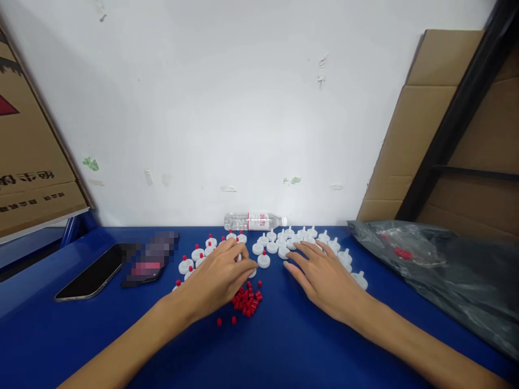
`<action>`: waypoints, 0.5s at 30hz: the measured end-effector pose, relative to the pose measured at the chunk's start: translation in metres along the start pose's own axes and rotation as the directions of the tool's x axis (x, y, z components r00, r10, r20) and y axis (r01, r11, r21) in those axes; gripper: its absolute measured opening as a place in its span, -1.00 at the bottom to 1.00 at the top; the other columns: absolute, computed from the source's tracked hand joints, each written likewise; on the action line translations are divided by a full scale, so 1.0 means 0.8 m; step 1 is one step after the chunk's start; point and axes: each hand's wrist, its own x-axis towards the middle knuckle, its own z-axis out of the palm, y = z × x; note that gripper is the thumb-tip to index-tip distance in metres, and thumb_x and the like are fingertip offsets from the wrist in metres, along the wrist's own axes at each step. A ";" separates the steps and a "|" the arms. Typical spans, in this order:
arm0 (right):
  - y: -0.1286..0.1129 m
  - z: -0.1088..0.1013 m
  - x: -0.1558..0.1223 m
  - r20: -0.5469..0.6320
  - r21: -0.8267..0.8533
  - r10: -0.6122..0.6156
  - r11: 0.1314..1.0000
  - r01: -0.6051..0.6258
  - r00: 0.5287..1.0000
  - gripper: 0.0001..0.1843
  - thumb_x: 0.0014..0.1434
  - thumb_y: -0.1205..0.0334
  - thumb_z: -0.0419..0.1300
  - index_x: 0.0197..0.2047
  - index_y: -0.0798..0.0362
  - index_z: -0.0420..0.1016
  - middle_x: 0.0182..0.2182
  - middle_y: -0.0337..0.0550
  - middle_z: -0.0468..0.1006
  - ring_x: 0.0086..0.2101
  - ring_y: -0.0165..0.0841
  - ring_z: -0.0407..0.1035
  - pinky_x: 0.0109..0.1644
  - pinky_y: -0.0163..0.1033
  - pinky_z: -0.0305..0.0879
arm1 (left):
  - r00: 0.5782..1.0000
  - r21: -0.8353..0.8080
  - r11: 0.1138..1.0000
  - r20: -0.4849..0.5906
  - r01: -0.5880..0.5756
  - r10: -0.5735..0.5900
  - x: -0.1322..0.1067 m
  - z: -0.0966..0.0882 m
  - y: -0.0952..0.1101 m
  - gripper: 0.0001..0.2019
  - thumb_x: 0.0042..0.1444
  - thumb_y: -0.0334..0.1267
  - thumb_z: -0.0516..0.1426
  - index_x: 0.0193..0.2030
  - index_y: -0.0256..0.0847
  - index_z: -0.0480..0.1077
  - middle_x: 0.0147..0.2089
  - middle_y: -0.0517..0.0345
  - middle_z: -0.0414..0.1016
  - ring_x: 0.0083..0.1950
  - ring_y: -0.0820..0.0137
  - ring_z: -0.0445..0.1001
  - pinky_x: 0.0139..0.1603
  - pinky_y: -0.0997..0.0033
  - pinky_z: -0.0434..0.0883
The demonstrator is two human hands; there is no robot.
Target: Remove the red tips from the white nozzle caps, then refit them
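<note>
My left hand point(221, 278) is closed, thumb and index finger pinched together. Just under those fingertips the rim of a white nozzle cap point(252, 273) shows, but what the pinch holds is hidden. Fingers of my right hand point(324, 278) are spread and reach over the near edge of a group of white nozzle caps with bare spouts point(272, 246). Between the hands stands a white cap with a red tip point(263, 260). More red-tipped white caps point(185, 265) stand behind and left of my left hand. A pile of small red tips point(247, 302) lies close below it.
A clear bottle point(259, 221) lies against the wall. To the left are a phone point(91, 275) and a dark packet point(152, 259), partly blurred out. A dark plastic bag point(438, 281) with a clear bag point(405, 251) covers the right side. Cardboard point(421, 129) leans behind it.
</note>
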 end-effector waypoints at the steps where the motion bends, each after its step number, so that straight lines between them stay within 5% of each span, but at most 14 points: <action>1: 0.001 -0.007 0.001 0.014 -0.026 0.016 1.000 -0.016 1.000 -0.59 0.49 0.12 -0.08 -0.01 0.04 0.57 -0.02 0.04 0.61 0.06 -0.07 0.45 0.24 0.16 0.18 | 1.000 -0.009 1.000 0.015 -0.008 0.008 -0.001 0.002 0.001 -0.80 0.40 -0.40 0.04 -0.02 -0.15 0.48 -0.15 0.07 0.39 -0.13 0.27 0.24 -0.19 0.31 0.23; 4: 0.007 -0.036 0.004 0.068 -0.153 0.187 0.973 -0.175 0.980 -0.50 0.48 0.04 -0.10 -0.25 0.08 0.58 -0.46 -0.03 0.60 -0.38 -0.17 0.52 -0.16 -0.05 0.32 | 0.997 -0.039 0.999 0.070 -0.012 0.015 -0.001 0.012 0.006 -0.75 0.41 -0.42 0.02 0.06 -0.13 0.47 -0.13 0.06 0.40 -0.12 0.27 0.25 -0.21 0.33 0.24; 7: 0.011 -0.063 0.002 0.117 -0.220 0.369 0.915 -0.339 0.922 -0.49 0.44 -0.04 -0.04 -0.35 0.03 0.58 -0.59 -0.07 0.53 -0.55 -0.19 0.44 -0.49 -0.20 0.04 | 0.993 -0.048 0.999 0.117 -0.017 0.023 0.000 0.021 0.010 -0.72 0.40 -0.45 0.02 0.05 -0.11 0.49 -0.14 0.06 0.40 -0.15 0.28 0.25 -0.25 0.34 0.21; 15: -0.006 -0.061 -0.006 0.332 -0.159 0.270 0.960 -0.229 0.904 -0.46 0.43 0.03 0.00 -0.51 0.06 0.51 -0.52 -0.03 0.57 -0.52 -0.23 0.46 -0.48 -0.22 -0.21 | 0.991 -0.073 0.997 0.131 0.020 -0.011 0.001 0.030 0.012 -0.74 0.40 -0.41 0.05 -0.05 -0.05 0.57 -0.16 0.09 0.41 -0.15 0.29 0.27 -0.26 0.36 0.20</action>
